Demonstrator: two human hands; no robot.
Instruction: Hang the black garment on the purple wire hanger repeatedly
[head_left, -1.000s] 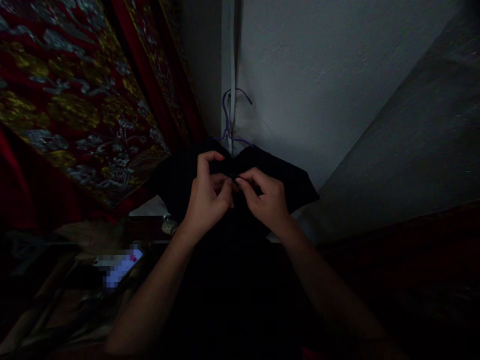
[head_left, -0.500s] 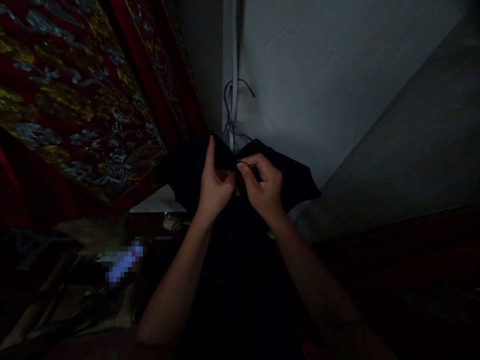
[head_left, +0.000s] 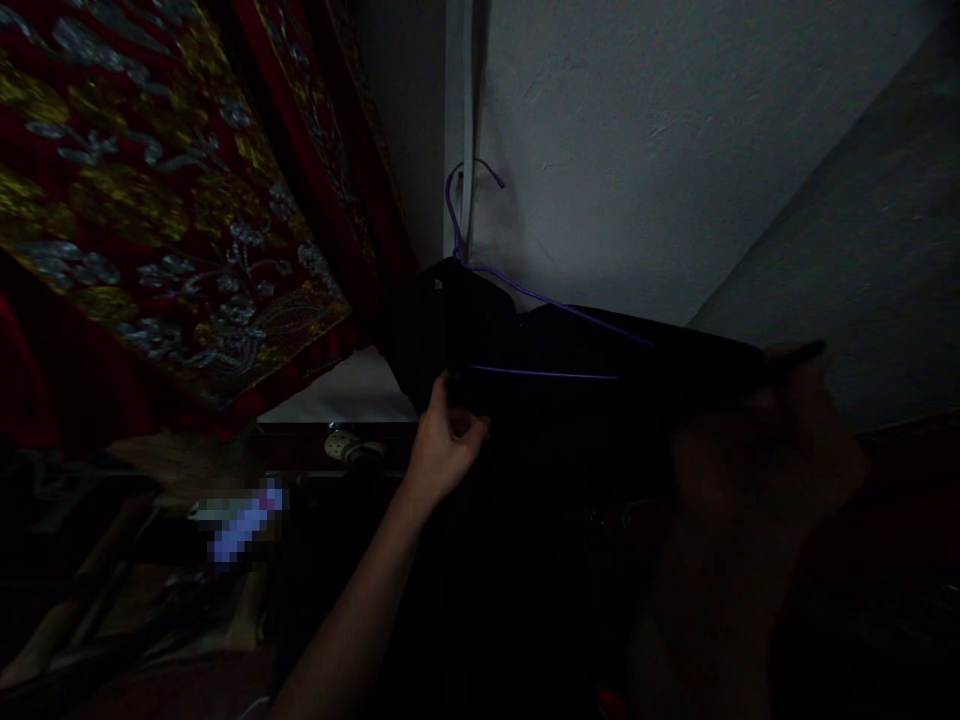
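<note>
A black garment [head_left: 570, 350] hangs on a purple wire hanger [head_left: 480, 240] hooked on the white wall. My left hand [head_left: 444, 440] pinches the garment's front just below the hanger's left shoulder. My right hand [head_left: 787, 430] is a dark blur at the far right, at the garment's stretched-out edge; its fingers do not show clearly.
A red cloth with gold and silver embroidery [head_left: 150, 200] hangs at the left. Below it stands a dark cluttered surface [head_left: 187, 560] with a small round object [head_left: 341, 445]. A white wall [head_left: 637, 150] is behind the hanger.
My hands, together at the garment's collar before, have parted. The right hand swept far right, pulling the cloth wide and baring the hanger's wire. The left dropped slightly.
</note>
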